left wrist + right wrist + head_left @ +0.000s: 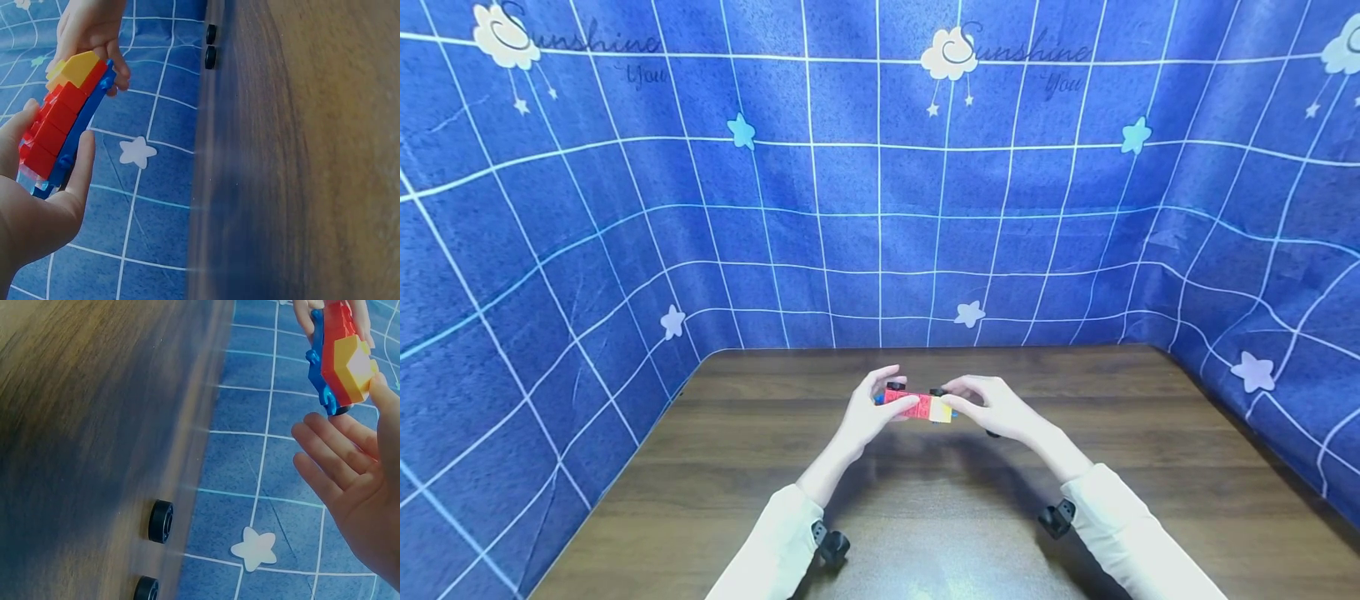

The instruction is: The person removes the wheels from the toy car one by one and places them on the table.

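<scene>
A toy car (923,408) built of red and yellow blocks on a blue base is held up above the table, roughly level. My left hand (863,414) grips its red end, thumb on the near side and fingers behind. At the yellow end, my right hand (1003,410) pinches the car with the thumb against the yellow block (353,367) and a finger by a black wheel (342,410). The other right fingers stretch out loosely in the right wrist view. Black wheels show along the car's far edge in the head view.
Two loose black wheels (210,57) stand on the brown wooden table (917,517), near its edge in the wrist views; my right hand mostly hides them in the head view. A blue curtain (850,233) with white grid lines surrounds the table's back and sides.
</scene>
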Tool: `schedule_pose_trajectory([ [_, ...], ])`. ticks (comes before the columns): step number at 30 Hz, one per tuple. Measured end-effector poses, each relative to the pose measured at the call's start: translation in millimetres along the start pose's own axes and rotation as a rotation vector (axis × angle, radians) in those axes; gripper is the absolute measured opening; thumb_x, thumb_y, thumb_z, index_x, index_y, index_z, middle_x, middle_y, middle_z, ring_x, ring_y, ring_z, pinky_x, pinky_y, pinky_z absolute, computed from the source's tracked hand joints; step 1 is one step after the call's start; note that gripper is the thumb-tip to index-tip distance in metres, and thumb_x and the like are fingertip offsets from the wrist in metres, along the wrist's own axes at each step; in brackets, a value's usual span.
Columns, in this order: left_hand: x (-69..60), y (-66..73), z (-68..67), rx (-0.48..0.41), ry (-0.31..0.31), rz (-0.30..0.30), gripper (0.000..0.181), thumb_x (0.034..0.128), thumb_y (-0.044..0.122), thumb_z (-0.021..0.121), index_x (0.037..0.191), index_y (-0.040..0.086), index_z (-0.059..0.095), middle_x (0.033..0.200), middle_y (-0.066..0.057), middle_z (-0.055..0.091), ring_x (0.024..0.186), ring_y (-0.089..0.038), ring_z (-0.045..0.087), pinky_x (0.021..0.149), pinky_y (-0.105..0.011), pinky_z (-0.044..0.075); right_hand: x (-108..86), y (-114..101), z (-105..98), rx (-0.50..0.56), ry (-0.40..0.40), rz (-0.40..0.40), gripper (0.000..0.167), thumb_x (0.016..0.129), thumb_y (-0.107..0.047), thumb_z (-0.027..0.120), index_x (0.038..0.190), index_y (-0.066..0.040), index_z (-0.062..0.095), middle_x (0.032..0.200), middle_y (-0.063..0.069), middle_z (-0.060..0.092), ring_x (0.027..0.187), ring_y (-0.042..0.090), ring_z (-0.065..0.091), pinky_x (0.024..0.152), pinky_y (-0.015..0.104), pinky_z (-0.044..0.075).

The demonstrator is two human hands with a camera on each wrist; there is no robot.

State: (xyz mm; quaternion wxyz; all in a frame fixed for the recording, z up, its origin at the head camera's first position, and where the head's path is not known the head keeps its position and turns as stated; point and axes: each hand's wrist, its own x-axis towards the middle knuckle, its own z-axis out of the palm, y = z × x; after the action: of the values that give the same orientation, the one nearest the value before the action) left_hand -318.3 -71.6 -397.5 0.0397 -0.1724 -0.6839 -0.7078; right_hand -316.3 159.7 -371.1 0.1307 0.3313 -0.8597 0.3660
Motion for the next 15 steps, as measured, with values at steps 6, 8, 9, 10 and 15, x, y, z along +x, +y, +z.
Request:
schedule_pose_trajectory([
  [6, -2.3, 4.7, 0.2, -0.060, 0.005, -0.033, 0.063, 0.0797, -0.001, 0.070, 0.135, 0.002, 0.042, 0.128, -0.023, 0.050, 0.091, -0.014, 0.061, 0.084, -0.057, 0.048, -0.2, 0.4, 2.0, -0.014, -0.006, -0.001, 0.026, 0.088, -0.025, 0.064, 0.109, -0.009, 0.067, 0.094, -0.001, 0.071, 0.086, 0.009, 0.065, 0.076, 0.027, 0.051],
  [8, -5.4, 11.8, 1.2, -0.043, 0.006, -0.034, 0.061, 0.0806, 0.000, 0.069, 0.135, 0.001, 0.041, 0.128, -0.024, 0.048, 0.091, -0.014, 0.061, 0.082, -0.052, 0.051, -0.1, -0.1, 3.1, -0.010, -0.005, 0.001, 0.026, 0.088, -0.025, 0.065, 0.109, -0.009, 0.067, 0.092, -0.001, 0.071, 0.085, 0.010, 0.065, 0.075, 0.026, 0.050],
  [9, -6.7, 15.5, 1.6, -0.032, 0.009, -0.037, 0.061, 0.0810, 0.000, 0.069, 0.135, 0.000, 0.041, 0.127, -0.024, 0.048, 0.090, -0.013, 0.060, 0.082, -0.050, 0.052, -0.1, -0.5, 4.0, -0.005, -0.006, 0.001, 0.026, 0.088, -0.025, 0.065, 0.108, -0.009, 0.066, 0.092, 0.000, 0.071, 0.085, 0.010, 0.065, 0.075, 0.026, 0.050],
  [10, -8.2, 19.0, 2.2, -0.019, 0.011, -0.041, 0.061, 0.0816, 0.001, 0.068, 0.135, 0.000, 0.041, 0.127, -0.024, 0.047, 0.090, -0.013, 0.060, 0.082, -0.047, 0.053, -0.3, -1.0, 4.9, 0.003, -0.007, 0.002, 0.026, 0.087, -0.025, 0.065, 0.108, -0.009, 0.066, 0.092, 0.000, 0.071, 0.086, 0.011, 0.065, 0.075, 0.027, 0.050],
  [15, -11.9, 29.1, 3.8, 0.007, 0.024, -0.071, 0.060, 0.0837, 0.004, 0.067, 0.137, 0.001, 0.039, 0.125, -0.022, 0.046, 0.088, -0.012, 0.059, 0.084, -0.043, 0.053, -1.3, -3.4, 10.2, 0.043, -0.010, 0.009, 0.026, 0.087, -0.026, 0.066, 0.107, -0.008, 0.061, 0.095, 0.003, 0.072, 0.090, 0.015, 0.067, 0.077, 0.031, 0.051],
])
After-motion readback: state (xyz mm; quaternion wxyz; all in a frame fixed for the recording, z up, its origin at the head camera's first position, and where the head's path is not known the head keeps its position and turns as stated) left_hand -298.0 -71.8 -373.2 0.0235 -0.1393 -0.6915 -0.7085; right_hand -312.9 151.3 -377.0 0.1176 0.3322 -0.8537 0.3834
